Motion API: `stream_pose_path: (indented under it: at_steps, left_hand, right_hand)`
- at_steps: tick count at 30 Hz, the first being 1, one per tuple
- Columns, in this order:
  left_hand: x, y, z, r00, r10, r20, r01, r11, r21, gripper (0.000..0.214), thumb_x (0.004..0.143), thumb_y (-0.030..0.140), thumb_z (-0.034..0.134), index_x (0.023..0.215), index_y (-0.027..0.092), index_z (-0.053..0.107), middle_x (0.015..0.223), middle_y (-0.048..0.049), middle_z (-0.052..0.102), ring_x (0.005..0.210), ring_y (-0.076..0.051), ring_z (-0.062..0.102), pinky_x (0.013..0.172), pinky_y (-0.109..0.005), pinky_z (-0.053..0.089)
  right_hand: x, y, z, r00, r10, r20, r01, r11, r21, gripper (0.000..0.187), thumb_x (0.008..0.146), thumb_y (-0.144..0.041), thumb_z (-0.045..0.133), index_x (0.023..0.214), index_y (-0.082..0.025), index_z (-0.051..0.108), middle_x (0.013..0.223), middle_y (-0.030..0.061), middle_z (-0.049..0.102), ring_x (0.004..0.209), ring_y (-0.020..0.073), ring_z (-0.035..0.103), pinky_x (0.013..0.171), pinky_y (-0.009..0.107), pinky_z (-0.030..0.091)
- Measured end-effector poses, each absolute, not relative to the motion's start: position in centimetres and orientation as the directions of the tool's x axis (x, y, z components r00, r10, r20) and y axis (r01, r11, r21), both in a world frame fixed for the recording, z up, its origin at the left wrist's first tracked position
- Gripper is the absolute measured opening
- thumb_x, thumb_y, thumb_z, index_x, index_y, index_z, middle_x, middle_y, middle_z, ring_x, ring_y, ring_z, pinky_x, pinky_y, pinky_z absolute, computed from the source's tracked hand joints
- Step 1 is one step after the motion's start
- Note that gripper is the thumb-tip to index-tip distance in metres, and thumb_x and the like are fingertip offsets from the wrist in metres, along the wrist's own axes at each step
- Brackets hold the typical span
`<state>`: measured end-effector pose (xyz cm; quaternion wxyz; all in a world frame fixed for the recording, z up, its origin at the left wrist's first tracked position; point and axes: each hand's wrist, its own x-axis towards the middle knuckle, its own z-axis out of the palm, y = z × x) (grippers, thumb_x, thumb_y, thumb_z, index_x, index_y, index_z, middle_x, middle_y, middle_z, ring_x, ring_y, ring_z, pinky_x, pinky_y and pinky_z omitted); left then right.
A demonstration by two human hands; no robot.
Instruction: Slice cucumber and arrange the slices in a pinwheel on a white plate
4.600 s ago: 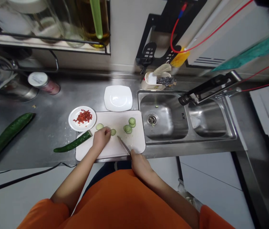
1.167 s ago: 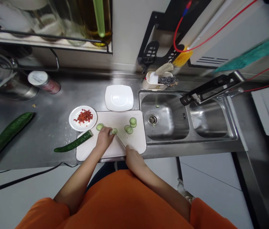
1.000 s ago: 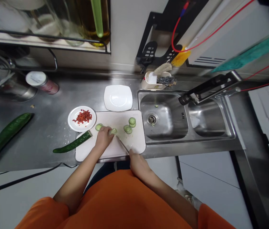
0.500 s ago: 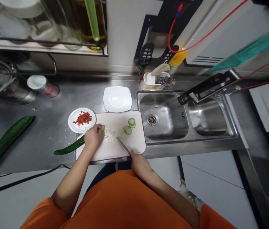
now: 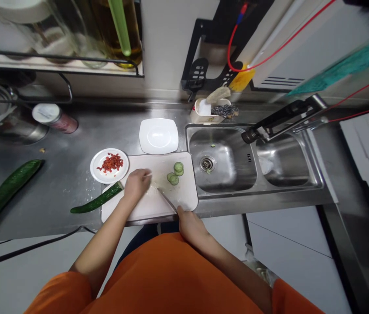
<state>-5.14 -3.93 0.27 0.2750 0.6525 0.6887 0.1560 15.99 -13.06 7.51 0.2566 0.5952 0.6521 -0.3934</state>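
My left hand (image 5: pixel 137 183) rests on the white cutting board (image 5: pixel 153 207) with its fingers curled down; whatever lies under them is hidden. Just to its left, the cut end of a dark green cucumber piece (image 5: pixel 96 201) reaches onto the board. My right hand (image 5: pixel 187 221) is at the board's near edge, closed round the handle of a knife (image 5: pixel 166 199). Its blade points up and left across the board. Three cucumber slices (image 5: pixel 174 173) lie together near the board's right side, apart from both hands.
A round plate of chopped red bits (image 5: pixel 109 165) and a bare square white plate (image 5: pixel 158 136) stand behind the board. A double steel sink (image 5: pixel 230 174) with a faucet (image 5: pixel 282 118) lies to the right. A whole cucumber (image 5: pixel 4 194) lies at far left.
My left hand went left to the slice near the red plate, then came back toward the board's middle; the two loose slices it handled no longer show. The knife hand drew back slightly.
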Motion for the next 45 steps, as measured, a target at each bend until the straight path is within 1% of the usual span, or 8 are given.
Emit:
stream_pose_path:
  at_steps: [3,8,18,26,30,34,39,45]
  left_hand:
    - [-2.5,-2.7,-0.3,0.154,0.956,-0.248,0.769,0.041,0.638,0.023,0.08,0.027,0.059,0.098,0.019,0.069,0.093,-0.006,0.068,0.086,-0.019,0.061,0.081,-0.028,0.046]
    - [0.7,-0.8,-1.1,0.373,0.85,-0.372,0.783,-0.074,0.617,0.028,0.073,0.027,0.067,0.101,0.021,0.07,0.092,-0.0042,0.065,0.09,-0.021,0.06,0.078,-0.029,0.045]
    - [1.7,-0.7,-1.9,0.43,0.833,-0.349,0.783,-0.151,0.604,0.024,0.07,0.014,0.063,0.094,0.02,0.065,0.093,-0.0043,0.061,0.092,-0.02,0.057,0.08,-0.029,0.044]
    - [1.5,-1.4,-0.9,0.358,0.855,-0.376,0.735,-0.009,0.678,0.01,0.072,0.012,0.057,0.078,0.02,0.06,0.072,0.001,0.062,0.07,-0.015,0.055,0.066,-0.025,0.04]
    - [-0.5,-2.2,-0.1,0.243,0.893,-0.379,0.709,0.103,0.698,0.01,0.072,0.014,0.056,0.078,0.02,0.061,0.072,0.0025,0.064,0.066,-0.012,0.055,0.064,-0.024,0.039]
    - [-3.2,-3.0,0.0,0.085,0.925,-0.371,0.741,0.19,0.644,0.01,0.072,0.016,0.053,0.077,0.02,0.062,0.068,0.0025,0.063,0.063,-0.013,0.054,0.062,-0.024,0.038]
    - [-5.0,-4.3,-1.0,0.073,0.967,-0.244,0.792,0.093,0.604,0.012,0.076,0.018,0.051,0.076,0.02,0.063,0.065,0.0,0.059,0.064,-0.015,0.052,0.063,-0.027,0.038]
    - [-4.9,-6.3,-2.5,0.046,0.994,-0.1,0.786,0.026,0.617,0.027,0.077,0.026,0.06,0.101,0.016,0.065,0.085,-0.007,0.063,0.08,-0.02,0.058,0.078,-0.032,0.047]
  right_hand:
    - [16.1,-13.1,7.6,-0.161,0.573,-0.803,0.979,-0.009,-0.203,0.042,0.082,0.0,0.033,0.117,-0.016,0.051,0.094,0.014,0.068,0.095,0.0252,0.065,0.069,0.028,0.042]
    - [16.6,-13.2,7.9,-0.154,0.563,-0.812,0.982,-0.006,-0.191,0.04,0.083,0.0,0.033,0.116,-0.015,0.051,0.094,0.0143,0.069,0.094,0.0254,0.066,0.07,0.028,0.043]
    - [17.5,-13.6,7.8,-0.155,0.544,-0.825,0.976,-0.043,-0.212,0.04,0.083,-0.002,0.034,0.116,-0.015,0.052,0.097,0.0147,0.068,0.093,0.0265,0.065,0.071,0.03,0.044]
    - [17.5,-13.4,7.8,-0.163,0.544,-0.823,0.977,-0.026,-0.21,0.041,0.083,-0.001,0.033,0.117,-0.015,0.051,0.097,0.0156,0.068,0.094,0.0264,0.065,0.071,0.03,0.043]
    - [17.4,-13.2,7.9,-0.154,0.548,-0.822,0.979,-0.025,-0.201,0.042,0.083,-0.001,0.032,0.117,-0.015,0.051,0.095,0.0156,0.068,0.094,0.0268,0.065,0.069,0.03,0.042]
    - [17.5,-13.1,7.7,-0.163,0.547,-0.821,0.977,-0.023,-0.21,0.039,0.083,-0.003,0.033,0.116,-0.016,0.051,0.096,0.0148,0.068,0.093,0.0263,0.065,0.069,0.029,0.042]
    - [16.9,-12.4,7.8,-0.15,0.561,-0.814,0.979,-0.03,-0.201,0.035,0.087,-0.005,0.034,0.115,-0.017,0.05,0.096,0.0136,0.068,0.092,0.0241,0.065,0.069,0.028,0.042]
    - [14.8,-11.4,7.8,-0.164,0.642,-0.749,0.98,0.019,-0.198,0.039,0.088,-0.004,0.033,0.122,-0.016,0.048,0.097,0.0139,0.068,0.099,0.0248,0.064,0.075,0.029,0.046]
